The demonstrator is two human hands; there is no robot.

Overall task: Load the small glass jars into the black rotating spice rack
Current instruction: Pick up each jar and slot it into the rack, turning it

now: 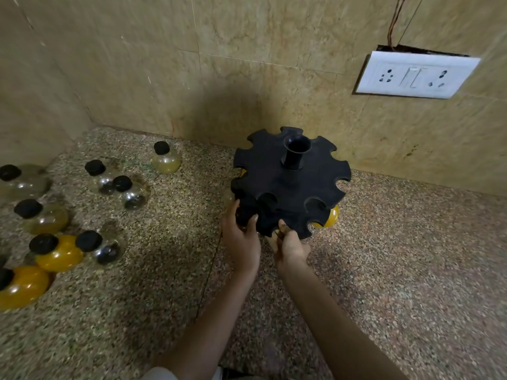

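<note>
Spice rack (pixel 290 185) steadied by right hand (pixel 292 246), grip on its near rim, while left hand (pixel 241 237) seats a black-capped jar (pixel 245 212).

A speckled granite surface (pixel 397 256) fills the lower half of the frame and meets a tiled wall at the back. The black spice rack (pixel 290 182) stands on it just right of center. Round glass jars with black caps stand loose at the left: a pale one (pixel 166 158) near the wall, clear ones (pixel 131 192) at mid-left, and yellow ones (pixel 59 252) toward the lower left edge.
</note>
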